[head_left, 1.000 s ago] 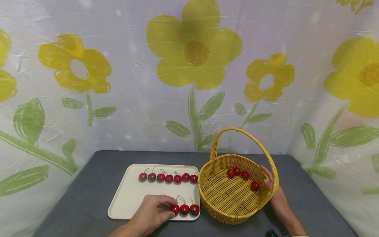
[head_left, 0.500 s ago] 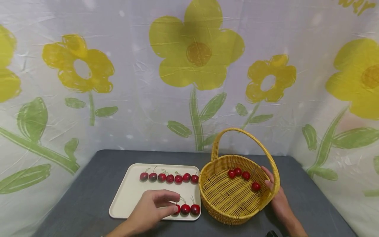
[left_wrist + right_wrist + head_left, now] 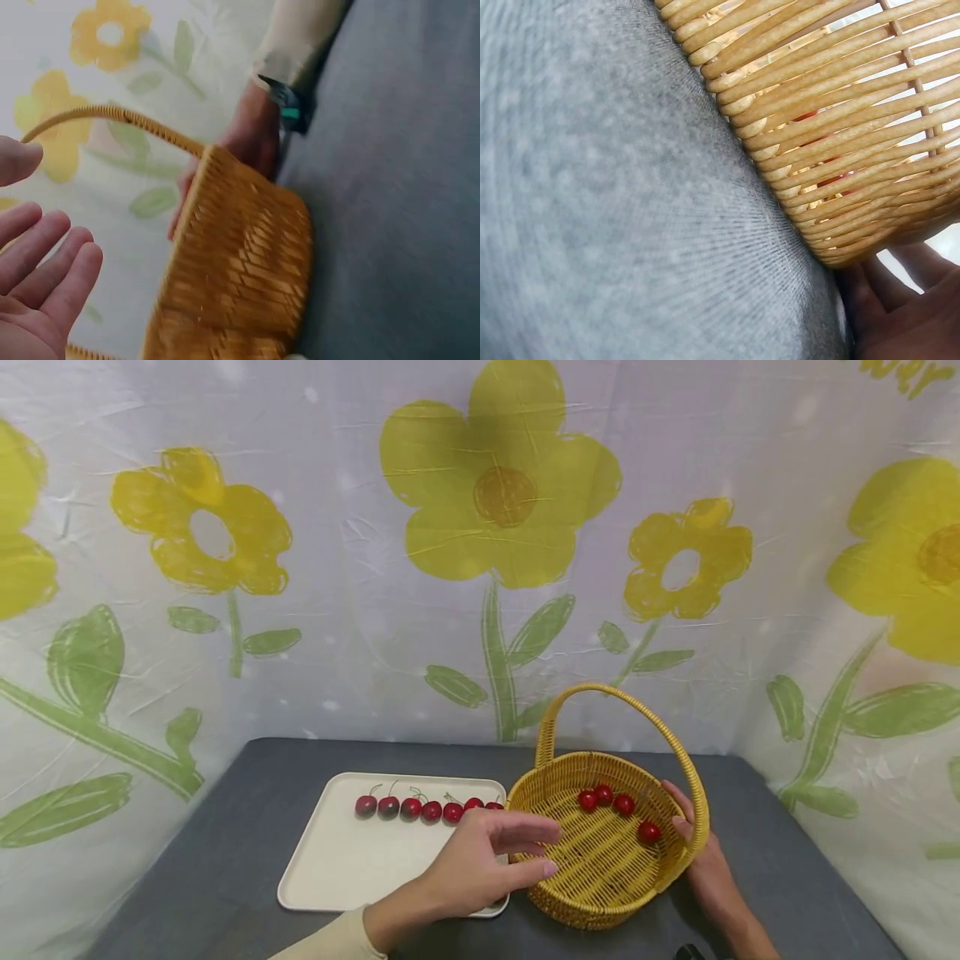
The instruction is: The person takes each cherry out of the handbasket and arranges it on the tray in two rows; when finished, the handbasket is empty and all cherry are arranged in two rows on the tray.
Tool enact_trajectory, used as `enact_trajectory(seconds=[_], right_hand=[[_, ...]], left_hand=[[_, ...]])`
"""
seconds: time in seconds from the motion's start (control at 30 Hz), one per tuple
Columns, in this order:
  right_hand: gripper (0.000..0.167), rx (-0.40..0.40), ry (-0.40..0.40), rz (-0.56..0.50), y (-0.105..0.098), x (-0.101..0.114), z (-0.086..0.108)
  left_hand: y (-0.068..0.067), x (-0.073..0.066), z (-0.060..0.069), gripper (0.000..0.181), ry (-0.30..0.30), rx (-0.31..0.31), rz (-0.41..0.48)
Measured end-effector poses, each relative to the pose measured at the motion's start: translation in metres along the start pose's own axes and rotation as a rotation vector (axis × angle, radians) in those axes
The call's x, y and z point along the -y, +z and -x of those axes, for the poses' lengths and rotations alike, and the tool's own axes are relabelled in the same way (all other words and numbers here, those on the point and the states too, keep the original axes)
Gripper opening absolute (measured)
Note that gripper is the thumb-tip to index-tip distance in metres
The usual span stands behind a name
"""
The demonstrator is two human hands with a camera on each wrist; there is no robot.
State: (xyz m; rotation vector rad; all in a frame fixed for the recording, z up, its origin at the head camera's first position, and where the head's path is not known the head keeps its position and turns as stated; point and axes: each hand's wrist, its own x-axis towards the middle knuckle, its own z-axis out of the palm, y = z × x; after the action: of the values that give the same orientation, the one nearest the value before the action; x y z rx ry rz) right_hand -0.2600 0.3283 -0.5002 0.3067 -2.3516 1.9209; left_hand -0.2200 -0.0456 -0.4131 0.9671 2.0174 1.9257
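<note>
My left hand [image 3: 487,860] hovers above the tray's right edge, its fingertips over the near-left part of the yellow wicker basket [image 3: 570,906]. Nothing lies between its parted thumb and fingers [image 3: 45,277]. My right hand [image 3: 705,860] grips the basket's right side, thumb at the rim; in the right wrist view its fingers are partly behind the wicker wall [image 3: 840,112]. Several red cherries [image 3: 624,805] sit inside the basket. On the white tray [image 3: 337,860], several stemmed cherries [image 3: 410,810] form a row along the back. My left hand hides the tray's front right corner and the cherries there.
Tray and basket stand side by side on a dark grey tabletop [image 3: 225,860]. The basket's tall arched handle [image 3: 652,718] rises over its opening. A flower-printed cloth [image 3: 360,635] hangs behind the table and along its sides.
My left hand has let go of a cherry at the left end of the tray's front row, then risen and moved right toward the basket. The right hand and basket stay put.
</note>
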Motion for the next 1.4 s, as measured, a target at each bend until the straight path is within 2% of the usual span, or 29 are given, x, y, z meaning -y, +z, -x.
enact_trajectory(seconds=[0.2,0.33,0.43,0.7,0.87,1.07,1.13,1.3,1.4], right_hand=[[0.055,-0.018,0.011,0.043,0.001,0.000,0.000],[0.055,-0.027,0.023,0.079,0.001,0.000,0.000],[0.056,-0.029,0.027,0.081,0.001,0.001,0.000],[0.054,-0.024,-0.011,0.067,-0.002,0.000,0.000],[0.055,-0.032,0.016,0.074,-0.003,0.000,-0.001],[0.056,-0.054,0.072,0.090,-0.004,0.002,-0.002],[0.056,-0.054,0.073,0.090,-0.004,0.002,-0.001],[0.054,-0.035,0.007,0.072,-0.003,0.000,0.000],[0.054,-0.018,-0.040,0.052,-0.001,-0.001,-0.001]], left_hand=[[0.021,-0.007,-0.040,0.037,-0.011,0.021,-0.010],[0.030,-0.012,-0.062,0.037,-0.010,0.001,-0.015],[0.036,-0.016,-0.077,0.037,-0.032,-0.012,-0.021],[0.046,-0.025,-0.113,0.040,-0.021,0.033,-0.148],[0.049,-0.025,-0.138,0.040,-0.049,0.066,-0.232],[0.058,-0.013,-0.167,0.036,-0.138,0.112,-0.348],[0.062,-0.008,-0.175,0.035,-0.150,0.134,-0.379],[0.067,0.010,-0.188,0.030,-0.145,0.223,-0.456],[0.067,0.022,-0.193,0.027,-0.144,0.291,-0.562]])
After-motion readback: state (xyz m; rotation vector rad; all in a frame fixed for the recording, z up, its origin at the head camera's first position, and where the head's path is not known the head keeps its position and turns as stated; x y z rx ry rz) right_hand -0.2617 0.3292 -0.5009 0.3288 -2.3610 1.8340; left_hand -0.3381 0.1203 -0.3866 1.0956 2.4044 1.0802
